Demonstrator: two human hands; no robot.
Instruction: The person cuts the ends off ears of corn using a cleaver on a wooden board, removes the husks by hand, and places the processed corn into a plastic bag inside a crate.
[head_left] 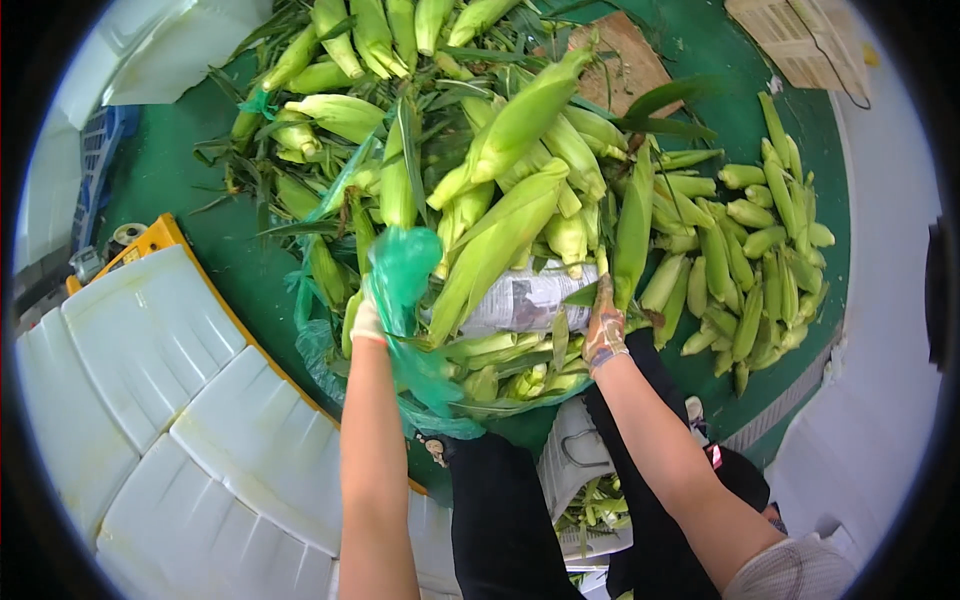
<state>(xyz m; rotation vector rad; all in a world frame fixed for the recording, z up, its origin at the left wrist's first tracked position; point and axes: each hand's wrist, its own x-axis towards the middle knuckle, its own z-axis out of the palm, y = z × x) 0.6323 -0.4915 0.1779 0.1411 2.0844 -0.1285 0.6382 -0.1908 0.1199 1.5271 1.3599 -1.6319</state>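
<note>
My left hand (pixel 368 318) is gloved and clamped on the rim of a green bag (pixel 405 270), pulling a bunch of the thin plastic up in front of me. My right hand (pixel 604 328), also gloved, is at the bag's other side, well apart from the left; its fingers reach up among the husks by a tall ear of corn (pixel 633 232), but I cannot tell whether they close on the ear or on the bag's edge. The bag hangs between my two hands, just above my knees, its lower edge sagging toward my dark trousers (pixel 500 520). It is stuffed with corn, and a sheet of newspaper (pixel 530 298) lies among the ears, midway between my hands. Beyond the bag, a big pile (pixel 470 120) of green-husked ears and loose leaves spreads over the green floor (pixel 180 180). To the right of my right hand lies a smaller heap (pixel 760 270) of ears. White foam boxes (pixel 150 340) sit to the left of my left arm. A white basket (pixel 585 480) with a few husks stands between my legs.
</note>
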